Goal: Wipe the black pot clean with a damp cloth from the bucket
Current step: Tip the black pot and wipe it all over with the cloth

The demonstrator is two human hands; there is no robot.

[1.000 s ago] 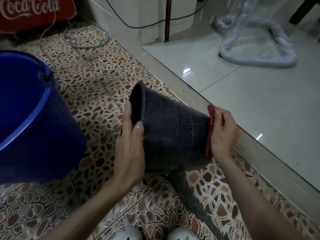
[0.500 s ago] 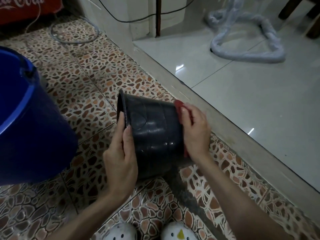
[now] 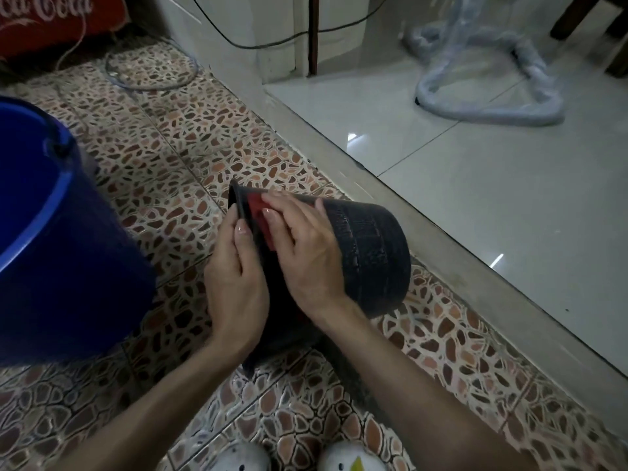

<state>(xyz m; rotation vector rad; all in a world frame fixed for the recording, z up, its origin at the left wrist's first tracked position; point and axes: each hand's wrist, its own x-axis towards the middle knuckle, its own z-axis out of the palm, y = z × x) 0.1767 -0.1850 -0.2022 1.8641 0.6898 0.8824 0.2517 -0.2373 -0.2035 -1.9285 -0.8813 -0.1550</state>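
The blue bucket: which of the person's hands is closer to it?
Left. The left hand grips the black pot at its rim, on the side facing the blue bucket. The right hand presses the red cloth against the pot's wall, farther away.

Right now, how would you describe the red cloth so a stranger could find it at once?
Start at the blue bucket on the left. Beside it two hands hold a black pot on its side. The red cloth lies under the right hand, near the rim, the only red thing there.
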